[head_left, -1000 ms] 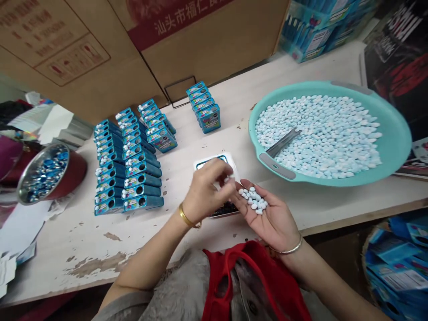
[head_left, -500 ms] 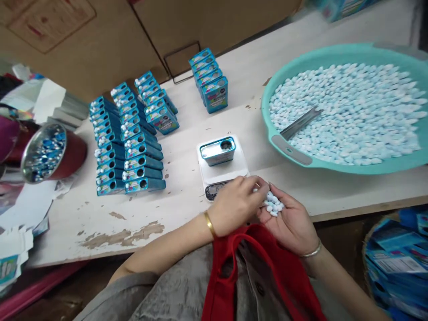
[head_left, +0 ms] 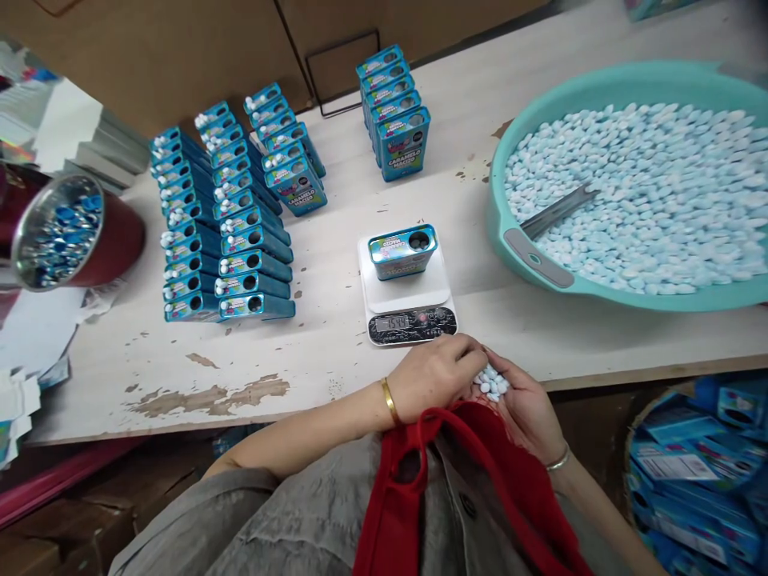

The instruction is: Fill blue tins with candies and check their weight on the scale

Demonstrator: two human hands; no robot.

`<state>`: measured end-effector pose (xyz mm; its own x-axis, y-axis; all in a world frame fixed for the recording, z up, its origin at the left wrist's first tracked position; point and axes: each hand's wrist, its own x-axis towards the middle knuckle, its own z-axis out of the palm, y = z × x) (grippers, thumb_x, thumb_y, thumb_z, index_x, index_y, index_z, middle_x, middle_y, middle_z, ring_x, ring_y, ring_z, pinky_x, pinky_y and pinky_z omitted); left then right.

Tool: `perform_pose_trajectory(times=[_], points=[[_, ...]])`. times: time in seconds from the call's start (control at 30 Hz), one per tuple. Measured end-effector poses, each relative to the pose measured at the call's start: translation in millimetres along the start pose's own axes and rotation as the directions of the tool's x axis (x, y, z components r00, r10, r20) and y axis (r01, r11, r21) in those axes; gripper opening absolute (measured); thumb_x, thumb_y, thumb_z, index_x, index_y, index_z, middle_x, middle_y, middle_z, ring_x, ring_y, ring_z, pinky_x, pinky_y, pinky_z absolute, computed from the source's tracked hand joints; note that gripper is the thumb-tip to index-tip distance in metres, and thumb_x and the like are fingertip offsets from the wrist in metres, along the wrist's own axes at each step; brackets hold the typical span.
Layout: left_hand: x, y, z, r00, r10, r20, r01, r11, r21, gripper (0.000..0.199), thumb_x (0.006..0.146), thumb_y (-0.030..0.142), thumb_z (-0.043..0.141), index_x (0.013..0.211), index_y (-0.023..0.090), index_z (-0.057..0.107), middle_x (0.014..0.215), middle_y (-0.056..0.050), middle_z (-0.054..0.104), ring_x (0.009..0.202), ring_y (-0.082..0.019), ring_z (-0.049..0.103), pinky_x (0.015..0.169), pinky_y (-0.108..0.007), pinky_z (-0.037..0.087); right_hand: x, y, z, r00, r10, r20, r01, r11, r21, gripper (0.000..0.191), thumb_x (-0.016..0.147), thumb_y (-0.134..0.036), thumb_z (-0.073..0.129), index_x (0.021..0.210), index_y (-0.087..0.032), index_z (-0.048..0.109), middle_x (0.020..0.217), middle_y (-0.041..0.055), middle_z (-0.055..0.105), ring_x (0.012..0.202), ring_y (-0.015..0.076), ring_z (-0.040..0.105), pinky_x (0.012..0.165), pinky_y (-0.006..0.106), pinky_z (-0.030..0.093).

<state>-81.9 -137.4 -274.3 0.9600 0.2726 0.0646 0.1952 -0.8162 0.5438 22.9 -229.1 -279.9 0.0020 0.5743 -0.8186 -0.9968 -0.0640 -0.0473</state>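
My right hand [head_left: 531,412] is cupped, palm up, around a small heap of pale blue and white candies [head_left: 493,384]. Over that heap bends my left hand [head_left: 441,372], its fingers curled together at the candies; its fingertips are hidden. Just beyond my hands is a white digital scale [head_left: 390,300] with lit digits on its display. A blue candy tin [head_left: 402,260] stands upright on the scale, the round hole in its top open and some dark contents inside.
At the right a turquoise basin [head_left: 501,192] holds many candies and a metal scoop [head_left: 558,210]. Rows of blue tins [head_left: 255,308] stand left, another row [head_left: 403,148] at the back. A metal pot [head_left: 114,240] sits far left; a basket of blue packages [head_left: 690,480] lies lower right.
My left fingers have drawn in closer over the candies in my right palm. The view has shifted slightly, and the scale's display is now uncovered. The tin stays on the scale.
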Motion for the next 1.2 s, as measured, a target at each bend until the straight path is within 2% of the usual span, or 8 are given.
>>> perform_pose_trajectory(times=[0.37, 0.43, 0.5, 0.63, 0.7, 0.83, 1.03, 1.2], points=[[-2.8, -0.7, -2.0, 1.0, 0.006, -0.017, -0.006, 1.0, -0.03, 0.022, 0.093, 0.022, 0.038, 0.099, 0.013, 0.057, 0.102, -0.008, 0.06, 0.088, -0.015, 0.056, 0.074, -0.025, 0.048, 0.6, -0.7, 3.0, 1.0, 0.026, -0.006, -0.026, 0.999, -0.018, 0.018, 0.083, -0.018, 0.052, 0.09, -0.017, 0.069, 0.094, 0.0035, 0.073, 0.089, 0.0165, 0.069, 0.087, 0.032, 0.056], [-2.6, -3.7, -11.7, 0.998, 0.069, -0.005, -0.069, 0.997, -0.035, 0.022, 0.093, 0.022, 0.039, 0.105, 0.015, 0.056, 0.105, -0.008, 0.06, 0.091, -0.015, 0.056, 0.075, -0.026, 0.048, 1.3, -0.2, 6.3, 0.999, 0.039, -0.039, -0.038, 0.999, 0.011, 0.02, 0.085, -0.017, 0.049, 0.089, -0.016, 0.068, 0.09, 0.0041, 0.074, 0.088, 0.0162, 0.069, 0.086, 0.031, 0.056], [-3.1, -11.8, -30.3, 0.99, 0.103, -0.101, -0.104, 0.994, -0.013, 0.026, 0.093, 0.024, 0.041, 0.116, 0.017, 0.051, 0.109, -0.008, 0.059, 0.095, -0.016, 0.056, 0.078, -0.027, 0.048, 1.0, -0.1, 12.3, 0.997, 0.045, -0.061, -0.044, 0.999, 0.03, 0.022, 0.086, -0.015, 0.047, 0.092, -0.015, 0.068, 0.089, 0.0054, 0.074, 0.088, 0.0162, 0.07, 0.085, 0.03, 0.057], [-1.7, -43.0, -81.2, 0.904, -0.087, -0.418, 0.189, 0.959, 0.211, 0.057, 0.082, 0.043, 0.059, 0.131, 0.018, 0.042, 0.121, -0.014, 0.052, 0.11, -0.026, 0.049, 0.09, -0.04, 0.04, -1.2, 0.0, 26.4, 0.998, 0.033, -0.044, -0.032, 0.999, 0.033, 0.024, 0.086, -0.011, 0.046, 0.097, -0.009, 0.067, 0.102, 0.0122, 0.072, 0.103, 0.0218, 0.065, 0.086, 0.032, 0.056], [5.1, -62.4, -102.5, 0.91, -0.17, -0.379, 0.292, 0.911, 0.292, 0.058, 0.081, 0.046, 0.06, 0.129, 0.017, 0.045, 0.115, -0.013, 0.055, 0.105, -0.027, 0.051, 0.087, -0.041, 0.037, -0.6, 0.5, 30.3, 0.999, 0.044, -0.023, -0.044, 0.998, 0.033, 0.023, 0.086, -0.01, 0.047, 0.096, -0.008, 0.068, 0.105, 0.0144, 0.071, 0.107, 0.0235, 0.063, 0.087, 0.032, 0.056], [40.4, -100.6, -128.4, 0.939, -0.204, -0.278, 0.296, 0.889, 0.349, 0.035, 0.087, 0.036, 0.053, 0.118, 0.018, 0.053, 0.101, -0.007, 0.062, 0.091, -0.021, 0.056, 0.076, -0.034, 0.035, 6.1, 0.1, 30.3, 0.996, 0.057, 0.065, -0.059, 0.998, 0.026, 0.019, 0.082, -0.01, 0.055, 0.094, -0.006, 0.069, 0.105, 0.0166, 0.07, 0.108, 0.0242, 0.062, 0.092, 0.032, 0.053], [115.6, -162.1, -139.7, 0.895, -0.279, -0.347, 0.414, 0.81, 0.415, 0.035, 0.084, 0.032, 0.057, 0.117, 0.02, 0.055, 0.107, -0.008, 0.059, 0.098, -0.023, 0.054, 0.08, -0.035, 0.034, 10.4, -8.9, 24.3, 0.993, 0.037, 0.11, -0.042, 0.998, 0.051, 0.018, 0.079, -0.01, 0.059, 0.092, -0.007, 0.071, 0.107, 0.0171, 0.07, 0.107, 0.0241, 0.063, 0.094, 0.032, 0.052], [128.6, -186.4, -128.2, 0.852, -0.34, -0.399, 0.505, 0.735, 0.452, 0.044, 0.083, 0.032, 0.056, 0.125, 0.022, 0.049, 0.125, -0.012, 0.05, 0.111, -0.027, 0.046, 0.088, -0.038, 0.032, 14.3, -13.1, 19.3, 0.998, 0.033, 0.049, -0.035, 0.998, 0.049, 0.019, 0.078, -0.007, 0.057, 0.089, -0.008, 0.072, 0.105, 0.017, 0.07, 0.105, 0.0242, 0.064, 0.091, 0.032, 0.054]])
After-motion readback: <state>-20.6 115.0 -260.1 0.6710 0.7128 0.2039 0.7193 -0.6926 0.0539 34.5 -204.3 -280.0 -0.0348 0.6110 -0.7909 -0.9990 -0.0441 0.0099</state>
